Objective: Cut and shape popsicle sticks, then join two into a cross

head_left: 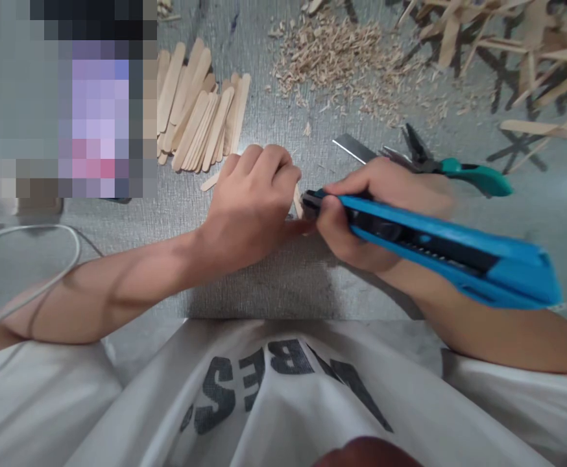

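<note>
Note right hand point(393, 183) clamped on a large blue plastic snap-off knife with a black slide point(434, 235), near the front edge of the textured grey desk point(244, 292); nose toward left hand, butt end out over right forearm. Note left hand point(254, 201) back uppermost, fingers curled over a slim pale wooden stick point(298, 200), with a short length exposed beside the knife nose. Cannot tell left grip as clamped or loose, fingertips being hidden; cannot make out the blade's contact with the wood. Record a loose pile of flat, round-ended pale wooden craft sticks point(200, 113) beyond left hand, farther from front edge. Record scattered fine tan wood shavings point(342, 55) toward the far edge. See a narrow silver metal strip point(354, 149) just beyond right hand, near dark-jawed pliers with green handles point(478, 176). Log a tangled heap of split pale wooden slivers point(530, 65) toward the far right corner, and a thin white cable point(72, 250) looped across left forearm, toward the left edge.
</note>
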`<state>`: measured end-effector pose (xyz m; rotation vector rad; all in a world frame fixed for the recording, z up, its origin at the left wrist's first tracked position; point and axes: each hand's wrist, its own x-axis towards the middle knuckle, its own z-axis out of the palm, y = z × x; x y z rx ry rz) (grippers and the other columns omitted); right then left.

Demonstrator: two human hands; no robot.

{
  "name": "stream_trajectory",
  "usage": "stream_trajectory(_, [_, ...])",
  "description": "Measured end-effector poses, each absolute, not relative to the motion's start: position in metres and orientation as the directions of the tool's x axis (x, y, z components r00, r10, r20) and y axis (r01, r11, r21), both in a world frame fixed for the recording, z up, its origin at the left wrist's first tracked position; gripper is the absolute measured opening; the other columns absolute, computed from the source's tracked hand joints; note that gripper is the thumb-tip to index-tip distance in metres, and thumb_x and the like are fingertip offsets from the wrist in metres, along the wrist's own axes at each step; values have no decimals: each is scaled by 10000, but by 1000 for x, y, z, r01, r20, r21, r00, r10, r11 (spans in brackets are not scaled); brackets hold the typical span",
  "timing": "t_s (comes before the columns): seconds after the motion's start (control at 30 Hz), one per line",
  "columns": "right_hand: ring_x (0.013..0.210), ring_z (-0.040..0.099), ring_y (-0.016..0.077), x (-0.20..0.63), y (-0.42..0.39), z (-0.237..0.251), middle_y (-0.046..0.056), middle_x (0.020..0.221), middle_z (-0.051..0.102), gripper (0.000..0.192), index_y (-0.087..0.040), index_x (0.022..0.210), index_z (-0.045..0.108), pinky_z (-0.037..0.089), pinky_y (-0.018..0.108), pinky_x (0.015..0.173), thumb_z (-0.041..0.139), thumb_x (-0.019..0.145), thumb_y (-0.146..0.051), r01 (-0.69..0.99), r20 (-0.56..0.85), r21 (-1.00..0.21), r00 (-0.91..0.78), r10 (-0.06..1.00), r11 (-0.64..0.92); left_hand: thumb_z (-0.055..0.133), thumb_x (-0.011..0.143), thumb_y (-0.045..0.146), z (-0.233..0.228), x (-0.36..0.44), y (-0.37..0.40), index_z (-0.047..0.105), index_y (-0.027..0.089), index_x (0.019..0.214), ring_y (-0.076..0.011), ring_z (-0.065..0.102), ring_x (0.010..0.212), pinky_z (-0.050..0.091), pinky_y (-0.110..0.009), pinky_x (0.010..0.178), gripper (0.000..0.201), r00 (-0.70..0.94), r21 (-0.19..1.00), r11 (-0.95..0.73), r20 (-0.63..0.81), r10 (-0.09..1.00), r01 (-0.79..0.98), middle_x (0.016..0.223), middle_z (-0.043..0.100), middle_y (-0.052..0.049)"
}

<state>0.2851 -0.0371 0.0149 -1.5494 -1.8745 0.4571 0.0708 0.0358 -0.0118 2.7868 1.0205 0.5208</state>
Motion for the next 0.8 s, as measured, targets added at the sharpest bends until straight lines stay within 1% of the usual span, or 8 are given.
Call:
stream_trajectory(0.07, [511,571,169,290,-35,13,-56,658,656,236,-314,962,701,441,378,522,820,1042,-501,714,367,-641,-37,930,281,705,1144,576,-10,70,36,709,216,1216,-371,767,1162,575,-530,934,366,714,287,-754,249,654,590,1276,792,-152])
stream_trajectory(0.13, [560,666,173,294,-34,11,-40,694,730,270,-298,936,729,473,350,536,853,1036,-516,710,432,-637,5,902,301,715,1136,662,-9,68,37,713,216,1215,-375,773,1152,578,-531,919,453,725,284,-763,246,644,581,1274,795,-154])
stream_trajectory(0.23, [697,783,200,295,-32,6,-16,808,818,238,-293,918,744,552,347,620,815,1065,-467,712,393,-659,51,918,242,682,1136,745,-8,67,39,729,200,1189,-371,777,1109,580,-526,868,550,748,199,-794,266,609,575,1245,806,-162])
stream_trajectory(0.4, [635,752,206,291,-28,2,-31,768,801,193,-318,864,741,549,369,591,831,1010,-406,641,391,-738,152,908,211,713,1088,834,-8,68,39,736,210,1190,-362,787,1098,584,-508,868,633,740,189,-790,277,613,583,1226,820,-146])
stream_trajectory(0.5, [578,724,196,291,-28,-2,-46,749,806,161,-330,853,758,538,366,549,832,994,-356,580,357,-791,180,917,194,744,1065,839,-7,67,39,734,224,1201,-372,785,1126,596,-525,909,630,730,242,-775,262,631,584,1271,821,-150])
stream_trajectory(0.6, [536,700,190,291,-29,-6,-56,725,795,167,-335,858,780,542,368,533,843,1008,-375,501,296,-851,205,933,160,775,1066,803,-5,67,40,735,234,1245,-376,781,1182,601,-534,952,598,732,298,-761,225,643,576,1321,815,-150])
stream_trajectory(0.7, [592,748,213,291,-29,-6,-42,755,815,172,-331,858,789,571,379,565,848,1010,-387,496,306,-851,207,929,170,792,1052,815,-3,67,40,749,179,1269,-391,782,1177,607,-544,943,673,752,252,-777,210,625,577,1308,812,-174])
stream_trajectory(0.8, [674,804,223,290,-27,-1,-26,811,855,153,-323,850,790,610,373,611,834,996,-328,524,355,-825,193,915,210,778,1051,837,-2,68,40,759,157,1281,-388,783,1167,605,-534,946,717,762,218,-784,192,618,581,1301,809,-178])
